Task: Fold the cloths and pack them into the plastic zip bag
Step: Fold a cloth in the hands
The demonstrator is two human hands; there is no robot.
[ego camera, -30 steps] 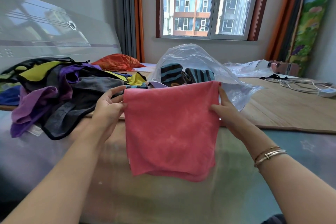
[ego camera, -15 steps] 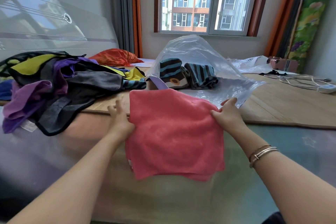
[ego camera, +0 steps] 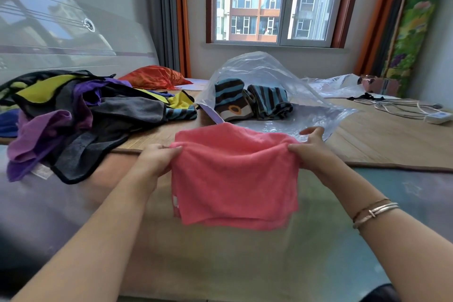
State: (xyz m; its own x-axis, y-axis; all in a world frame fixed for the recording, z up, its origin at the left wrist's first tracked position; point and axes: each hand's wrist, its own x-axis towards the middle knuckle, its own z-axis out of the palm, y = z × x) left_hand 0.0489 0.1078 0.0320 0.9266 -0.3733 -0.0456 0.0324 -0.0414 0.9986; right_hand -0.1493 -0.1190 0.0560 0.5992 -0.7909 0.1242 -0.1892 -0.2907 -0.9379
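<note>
We hold the pink cloth (ego camera: 235,179) by its two upper sides, our left hand (ego camera: 157,162) pinched shut on the left edge and our right hand (ego camera: 311,152) gripping the right edge with its index finger lifted free of the fabric. The cloth is already doubled, its far half draped forward onto the bamboo mat (ego camera: 382,140) and its near half hanging down over the edge of the bed toward us. Just beyond it lies the plastic zip bag (ego camera: 269,74), puffed up and holding the striped cloths (ego camera: 252,100), its mouth apparently turned to our left, though we cannot tell how wide it gapes. The heap of unfolded cloths (ego camera: 81,115) waits at the left, part of it spilling over the mat's edge. The chief risk, as we judge it, is that the layers slip against each other: the hanging half is unsupported, and if one grip loosens the fold will skew or the cloth will slide off the bed. Pushing it forward may also shove the light bag away or crumple its mouth closed, since nothing pins it down. The loose heap could likewise snag our left wrist.
</note>
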